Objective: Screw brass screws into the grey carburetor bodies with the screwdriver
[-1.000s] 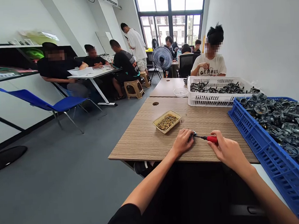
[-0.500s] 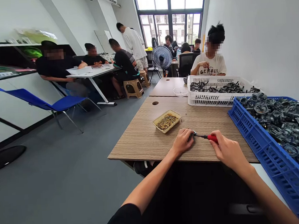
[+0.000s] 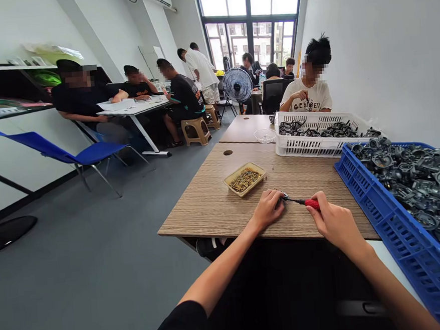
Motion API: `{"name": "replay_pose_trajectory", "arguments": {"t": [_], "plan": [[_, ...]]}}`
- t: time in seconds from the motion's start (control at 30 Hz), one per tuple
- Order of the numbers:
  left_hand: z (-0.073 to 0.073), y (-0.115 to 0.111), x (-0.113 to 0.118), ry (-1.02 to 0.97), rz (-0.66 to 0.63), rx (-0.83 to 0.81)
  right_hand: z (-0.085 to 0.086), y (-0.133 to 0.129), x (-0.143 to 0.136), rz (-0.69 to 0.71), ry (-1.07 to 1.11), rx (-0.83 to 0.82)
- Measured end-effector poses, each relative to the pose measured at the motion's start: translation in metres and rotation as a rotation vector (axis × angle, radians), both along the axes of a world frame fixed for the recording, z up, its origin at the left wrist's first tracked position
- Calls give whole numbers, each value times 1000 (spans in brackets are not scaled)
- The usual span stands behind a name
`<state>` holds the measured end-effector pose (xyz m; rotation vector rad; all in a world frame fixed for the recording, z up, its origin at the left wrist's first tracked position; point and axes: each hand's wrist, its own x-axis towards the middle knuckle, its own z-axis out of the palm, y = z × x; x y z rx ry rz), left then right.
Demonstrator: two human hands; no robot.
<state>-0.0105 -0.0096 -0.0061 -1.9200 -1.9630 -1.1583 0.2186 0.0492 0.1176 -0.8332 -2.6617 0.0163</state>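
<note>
My right hand (image 3: 333,220) is closed round the red handle of a screwdriver (image 3: 311,204). Its dark shaft points left, and the tip reaches a small metal part (image 3: 284,196) at the fingers of my left hand (image 3: 268,208). My left hand is wrapped over that part and holds it low on the wooden table (image 3: 203,201); most of the part is hidden under the fingers. Just beyond my left hand stands a shallow cream tray (image 3: 240,194) of small brass-coloured pieces.
A blue crate (image 3: 374,209) heaped with carburetors (image 3: 412,171) stands at my right. Behind it is a white basket (image 3: 309,148) of similar dark parts, with a co-worker (image 3: 305,91) seated beyond. A blue chair (image 3: 98,152) and a fan (image 3: 237,85) stand off to the left and back.
My hands, the screwdriver and the metal part hold nearly the same place. In the background, the standing person in white leans further forward, and a seated person has raised a hand to the head.
</note>
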Motion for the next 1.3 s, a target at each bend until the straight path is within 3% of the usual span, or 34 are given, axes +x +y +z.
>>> {"name": "replay_pose_trajectory", "arguments": {"t": [0.1, 0.4, 0.63, 0.97, 1.3], "plan": [[1, 0, 0, 4, 5, -20, -1, 1, 1, -8, -6, -20], [3, -1, 1, 4, 7, -22, 5, -3, 4, 148, 40, -193], [1, 0, 1, 7, 11, -6, 0, 3, 2, -3, -36, -76], [2, -1, 2, 5, 13, -20, 0, 0, 6, 147, 86, -143], [0, 0, 1, 18, 11, -9, 0, 3, 5, 35, -28, -49]]}}
